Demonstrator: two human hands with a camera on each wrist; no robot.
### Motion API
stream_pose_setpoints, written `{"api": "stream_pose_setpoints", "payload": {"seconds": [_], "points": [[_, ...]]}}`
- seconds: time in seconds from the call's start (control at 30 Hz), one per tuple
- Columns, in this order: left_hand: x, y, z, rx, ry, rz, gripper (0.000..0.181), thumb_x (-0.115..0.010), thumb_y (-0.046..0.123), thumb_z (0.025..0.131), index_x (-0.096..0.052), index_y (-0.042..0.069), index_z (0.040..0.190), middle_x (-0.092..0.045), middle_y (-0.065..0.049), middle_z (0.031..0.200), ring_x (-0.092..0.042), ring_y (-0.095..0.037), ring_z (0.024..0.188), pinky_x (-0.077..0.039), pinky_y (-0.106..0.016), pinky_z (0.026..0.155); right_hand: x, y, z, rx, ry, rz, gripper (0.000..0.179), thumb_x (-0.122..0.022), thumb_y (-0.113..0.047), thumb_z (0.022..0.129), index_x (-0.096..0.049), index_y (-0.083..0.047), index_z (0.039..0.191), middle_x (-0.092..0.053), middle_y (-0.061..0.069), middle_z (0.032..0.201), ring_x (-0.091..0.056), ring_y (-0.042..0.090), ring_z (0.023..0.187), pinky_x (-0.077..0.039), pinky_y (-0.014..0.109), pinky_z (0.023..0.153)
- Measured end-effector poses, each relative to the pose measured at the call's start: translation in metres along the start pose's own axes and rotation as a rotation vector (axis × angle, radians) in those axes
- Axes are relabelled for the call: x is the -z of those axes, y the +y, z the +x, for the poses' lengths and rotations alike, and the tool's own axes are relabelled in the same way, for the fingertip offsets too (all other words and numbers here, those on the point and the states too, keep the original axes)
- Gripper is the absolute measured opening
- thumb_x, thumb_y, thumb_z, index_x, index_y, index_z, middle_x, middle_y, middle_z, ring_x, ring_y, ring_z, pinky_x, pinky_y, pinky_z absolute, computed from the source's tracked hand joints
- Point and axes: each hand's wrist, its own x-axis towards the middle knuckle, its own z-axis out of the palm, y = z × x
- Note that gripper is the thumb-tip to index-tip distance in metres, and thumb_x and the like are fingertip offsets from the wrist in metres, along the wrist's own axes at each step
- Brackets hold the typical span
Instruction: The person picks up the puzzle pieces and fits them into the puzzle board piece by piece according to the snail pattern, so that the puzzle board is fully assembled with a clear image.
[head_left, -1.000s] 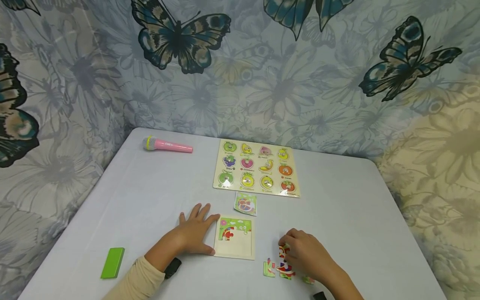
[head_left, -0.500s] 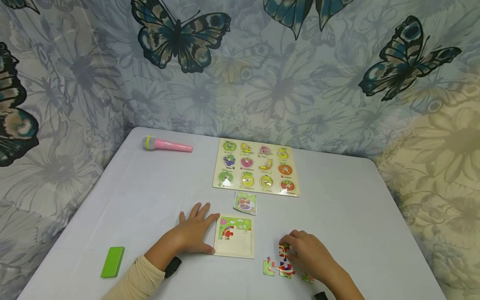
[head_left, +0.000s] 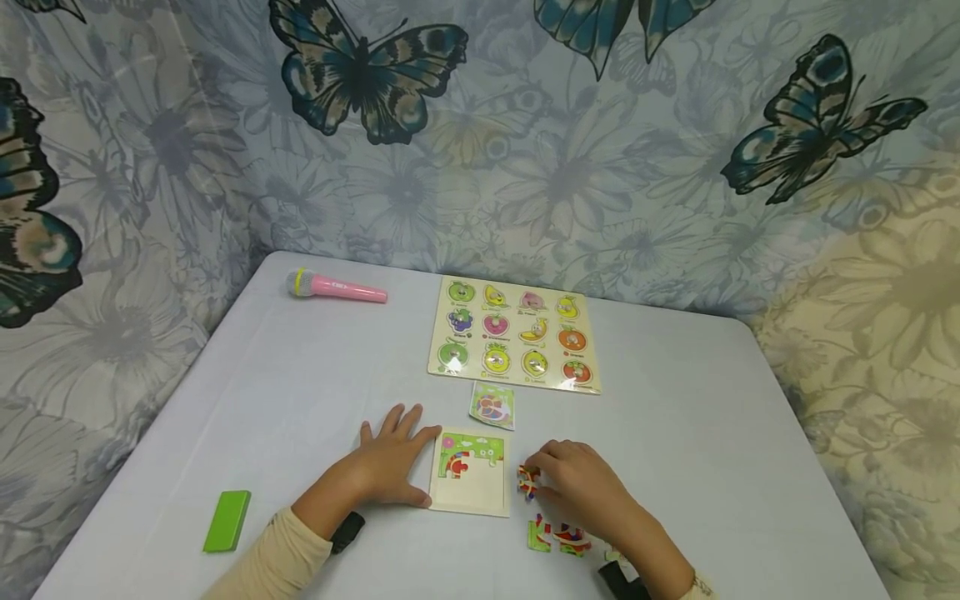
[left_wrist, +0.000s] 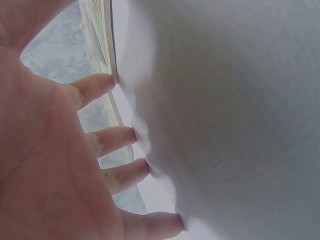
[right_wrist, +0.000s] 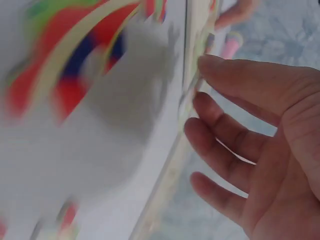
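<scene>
My left hand (head_left: 393, 460) rests with spread fingers on the table, its thumb and index finger at the left edge of a square puzzle board (head_left: 470, 500). A green strip and a red piece sit in the board's upper left part. My right hand (head_left: 588, 487) pinches a colourful puzzle piece (head_left: 527, 482) between thumb and fingers, just right of the board. The piece shows thin and edge-on in the right wrist view. Below that hand lie a green-and-red puzzle piece (head_left: 538, 535) and a red, white and purple piece (head_left: 573, 540). Another piece is partly hidden by the wrist.
A small picture card (head_left: 492, 406) lies between the puzzle board and a large fruit board (head_left: 514, 333) at the back. A pink toy microphone (head_left: 337, 287) is at the back left. A green block (head_left: 227, 522) lies at the front left, on the white table (head_left: 690, 417).
My right hand has picked up a puzzle piece from the group and carried it left and away from me toward the puzzle board. The left hand has stayed in place.
</scene>
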Motion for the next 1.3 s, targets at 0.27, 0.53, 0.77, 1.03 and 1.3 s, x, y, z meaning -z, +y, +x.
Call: {"api": "stream_pose_setpoints", "payload": {"seconds": [0.27, 0.53, 0.77, 1.03, 1.3], "points": [[0.001, 0.000, 0.002, -0.007, -0.006, 0.006, 0.092, -0.086, 0.047, 0.066, -0.046, 0.019, 0.144, -0.024, -0.017, 0.158, -0.013, -0.043, 0.146, -0.016, -0.079, 0.100, -0.006, -0.026, 0.033, 0.152, 0.021, -0.005, 0.022, -0.080, -0.022, 0.079, -0.074, -0.017, 0.100, -0.067, -0.005, 0.093, -0.063, 0.014, 0.087, -0.050, 0.039, 0.087], [0.005, 0.002, 0.002, -0.010, -0.015, 0.025, 0.092, -0.086, 0.047, 0.067, -0.045, 0.019, 0.145, -0.024, -0.017, 0.158, -0.014, -0.044, 0.146, -0.017, -0.079, 0.100, -0.014, -0.034, 0.047, 0.164, 0.039, -0.020, 0.019, -0.077, -0.024, 0.083, -0.074, -0.018, 0.101, -0.068, -0.004, 0.095, -0.063, 0.014, 0.091, -0.049, 0.038, 0.091], [0.007, 0.003, 0.000, -0.012, -0.019, 0.006, 0.092, -0.086, 0.045, 0.066, -0.046, 0.018, 0.144, -0.024, -0.018, 0.158, -0.013, -0.044, 0.146, -0.016, -0.080, 0.100, -0.020, -0.036, 0.049, 0.164, 0.061, -0.060, 0.019, -0.077, -0.025, 0.082, -0.075, -0.019, 0.101, -0.068, -0.005, 0.094, -0.063, 0.014, 0.090, -0.048, 0.037, 0.092], [0.007, 0.001, 0.000, -0.011, -0.019, 0.003, 0.092, -0.086, 0.046, 0.067, -0.045, 0.017, 0.145, -0.023, -0.019, 0.158, -0.013, -0.044, 0.146, -0.016, -0.079, 0.100, -0.020, -0.038, 0.050, 0.168, 0.069, -0.058, 0.023, -0.080, -0.024, 0.080, -0.075, -0.019, 0.101, -0.067, -0.005, 0.095, -0.063, 0.014, 0.091, -0.048, 0.037, 0.092], [0.007, 0.001, -0.003, -0.015, -0.008, 0.003, 0.092, -0.086, 0.045, 0.066, -0.046, 0.016, 0.144, -0.025, -0.020, 0.157, -0.015, -0.045, 0.145, -0.017, -0.080, 0.098, -0.022, -0.038, 0.050, 0.165, 0.067, -0.067, 0.023, -0.081, -0.026, 0.079, -0.075, -0.020, 0.100, -0.067, -0.006, 0.096, -0.062, 0.014, 0.093, -0.048, 0.037, 0.093]]}}
